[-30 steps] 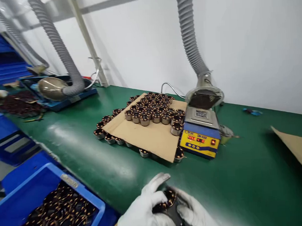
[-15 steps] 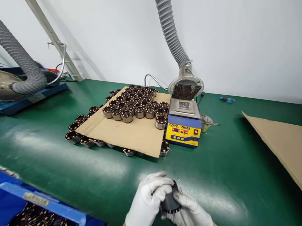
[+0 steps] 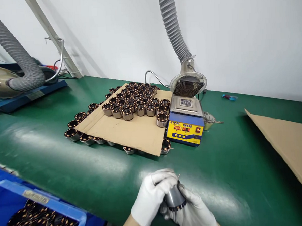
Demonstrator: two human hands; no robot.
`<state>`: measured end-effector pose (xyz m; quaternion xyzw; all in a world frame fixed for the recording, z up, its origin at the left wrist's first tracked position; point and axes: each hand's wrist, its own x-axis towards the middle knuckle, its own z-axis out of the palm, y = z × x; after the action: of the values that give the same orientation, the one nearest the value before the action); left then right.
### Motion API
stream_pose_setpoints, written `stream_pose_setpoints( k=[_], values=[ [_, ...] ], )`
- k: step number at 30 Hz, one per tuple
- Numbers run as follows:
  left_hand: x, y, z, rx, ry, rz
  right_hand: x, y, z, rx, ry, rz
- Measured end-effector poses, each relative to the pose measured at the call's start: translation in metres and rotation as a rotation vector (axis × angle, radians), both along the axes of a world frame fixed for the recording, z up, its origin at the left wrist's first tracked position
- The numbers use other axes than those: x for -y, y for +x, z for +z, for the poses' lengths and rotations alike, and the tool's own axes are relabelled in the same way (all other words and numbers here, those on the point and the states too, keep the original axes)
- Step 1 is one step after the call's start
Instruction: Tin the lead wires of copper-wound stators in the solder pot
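Both my hands wear white gloves and meet low in the middle of the view over the green bench. My left hand and my right hand are both closed round one grey metal motor stator, tilted with thin wire ends sticking up at its top. Farther back lies a cardboard sheet with several copper-wound stators in rows on it, and more stators showing under its edges.
A yellow and blue solder pot with a red display stands right of the cardboard, a fume hose and its hood above it. A blue bin of stators is at bottom left. Another cardboard sheet lies at right.
The view swung right, then steadied. The stator has been turned in my hands: first its copper windings faced up, now its grey metal side shows.
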<state>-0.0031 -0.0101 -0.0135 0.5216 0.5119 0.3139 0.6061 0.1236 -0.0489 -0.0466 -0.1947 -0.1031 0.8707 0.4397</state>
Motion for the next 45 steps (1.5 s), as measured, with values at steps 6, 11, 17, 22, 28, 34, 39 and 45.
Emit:
stream_pose_setpoints(
  k=[6, 11, 17, 22, 28, 34, 39, 45],
  values=[
    [-0.002, -0.01, -0.017, 0.22, -0.066, 0.318, -0.004, 0.002, 0.002, -0.061, -0.024, 0.082],
    [0.014, -0.014, -0.029, 0.101, 0.028, -0.046, -0.007, 0.003, 0.003, -0.132, -0.078, 0.07],
    [0.001, 0.003, -0.008, 0.3, -0.269, 0.411, -0.004, 0.004, -0.003, -0.157, 0.03, 0.161],
    [-0.011, 0.001, 0.002, 0.569, -0.155, 0.625, -0.001, 0.006, -0.003, -0.142, 0.025, 0.169],
    [0.0, 0.003, 0.007, 0.255, -0.247, 0.496, 0.004, -0.007, -0.001, 0.272, 0.105, -0.098],
    [-0.005, -0.017, -0.01, 0.574, -0.125, 0.493, 0.013, -0.018, -0.034, 1.178, 0.552, -0.562],
    [0.0, 0.002, -0.011, 0.503, -0.293, 0.296, 0.009, -0.021, -0.047, 1.587, 0.976, -0.695],
    [-0.003, -0.012, -0.006, 0.697, -0.16, 0.594, 0.006, -0.022, -0.031, 1.774, 1.078, -0.718]
  ],
)
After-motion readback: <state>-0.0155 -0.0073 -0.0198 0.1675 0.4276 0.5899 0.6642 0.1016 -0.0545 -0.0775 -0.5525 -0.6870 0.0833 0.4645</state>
